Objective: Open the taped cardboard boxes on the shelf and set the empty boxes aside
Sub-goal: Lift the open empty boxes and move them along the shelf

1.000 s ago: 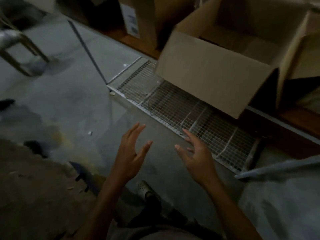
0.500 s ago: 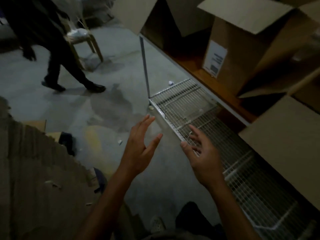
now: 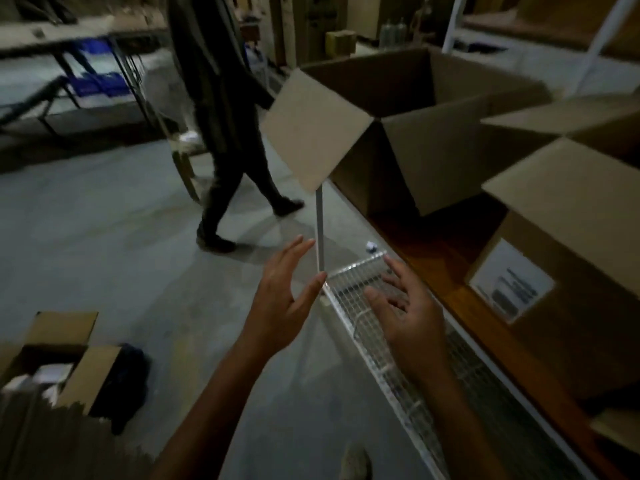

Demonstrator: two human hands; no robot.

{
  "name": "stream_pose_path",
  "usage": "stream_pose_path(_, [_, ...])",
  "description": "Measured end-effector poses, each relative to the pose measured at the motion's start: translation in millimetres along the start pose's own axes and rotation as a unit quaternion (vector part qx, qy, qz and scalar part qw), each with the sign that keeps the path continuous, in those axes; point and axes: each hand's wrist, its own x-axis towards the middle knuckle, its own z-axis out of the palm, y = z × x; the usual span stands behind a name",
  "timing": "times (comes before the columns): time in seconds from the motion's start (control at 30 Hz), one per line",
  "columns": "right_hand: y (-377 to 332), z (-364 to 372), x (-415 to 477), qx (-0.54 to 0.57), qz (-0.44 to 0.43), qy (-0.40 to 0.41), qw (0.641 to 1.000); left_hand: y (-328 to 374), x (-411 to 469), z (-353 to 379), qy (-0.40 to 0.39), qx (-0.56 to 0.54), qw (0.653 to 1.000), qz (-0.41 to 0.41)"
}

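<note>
The large cardboard box (image 3: 433,157) stood on the wooden shelf (image 3: 429,261) toward its far end. Its top was open, and one flap (image 3: 311,129) stuck out past the shelf's edge over the aisle. A second box (image 3: 571,299) sat nearer on the same shelf, to the right. Its top flaps were also folded open, and a white label (image 3: 512,282) was stuck on the side facing the aisle. A gap of bare wood lay between the two boxes.

Both hands were raised in front of the shelf, below the boxes and touching neither. The left hand (image 3: 280,306) and right hand (image 3: 412,313) faced each other palm to palm, fingers straight and spread, holding nothing. Between them rose a thin metal post (image 3: 320,233). The right hand hovered over the corner of a wire rack (image 3: 384,355) that ran along under the wooden shelf.

A small white scrap (image 3: 371,247) lay on the concrete floor (image 3: 114,244) near the rack's far corner. Another person (image 3: 225,133) in dark clothes was walking across the aisle, blurred. Behind them was a wooden chair (image 3: 183,161). At lower left another open box (image 3: 69,355) sat on the floor with a dark bundle (image 3: 128,382) beside it.
</note>
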Motion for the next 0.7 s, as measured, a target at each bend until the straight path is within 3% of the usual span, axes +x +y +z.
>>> stream_pose_path(0.27, [-32.3,23.2,164.7,-0.027,-0.068,0.076,0.994,-38.4,187.8,-11.4,-0.019,0.011,0.998,0.052])
stream_pose_path(0.43, [-42.9,47.2,263.5,-0.094,-0.123,0.156,0.976,-72.5,306.4,-16.6,-0.050,0.048,0.987,0.146])
stream_pose_path(0.6, [-53.7,57.5,349.0,-0.269,-0.051,0.201,0.940,-98.0,423.1,-13.0,-0.112,0.089,0.957,0.251])
stream_pose_path(0.7, [-64.0,54.2,385.1,-0.336,0.022,0.165,0.927,-100.3,486.7,-2.8,-0.193,0.158,0.923,0.293])
